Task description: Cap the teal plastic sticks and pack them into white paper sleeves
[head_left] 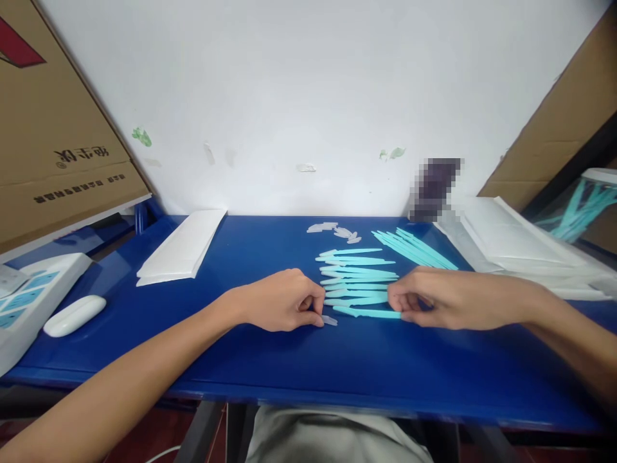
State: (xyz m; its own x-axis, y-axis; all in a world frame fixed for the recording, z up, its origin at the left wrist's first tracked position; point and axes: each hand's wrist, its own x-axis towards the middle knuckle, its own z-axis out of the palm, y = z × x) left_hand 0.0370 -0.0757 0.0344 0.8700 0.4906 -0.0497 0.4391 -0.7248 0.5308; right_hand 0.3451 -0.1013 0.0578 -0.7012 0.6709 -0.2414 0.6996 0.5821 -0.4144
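My left hand (299, 302) is closed, pinching a small translucent blade cover (330, 320) between thumb and fingertips. My right hand (418, 299) is closed on the handle end of a turquoise eyebrow razor (364, 313), whose other end points left, just above the cover and apart from it. Beyond the held razor, several like razors (359, 278) lie in a column between my hands. Farther right, a fanned bunch of turquoise razors (414, 247) rests on the table. Loose translucent covers (332, 228) are scattered near the wall.
The blue table (250, 366) meets a white wall. White folded sheets (180, 247) lie at left, near a white mouse-shaped object (74, 316) and a white device (36, 302). White packets (530, 238) sit at right, beside a clear container (585, 199) of turquoise sticks. Cardboard (62, 128) stands at left.
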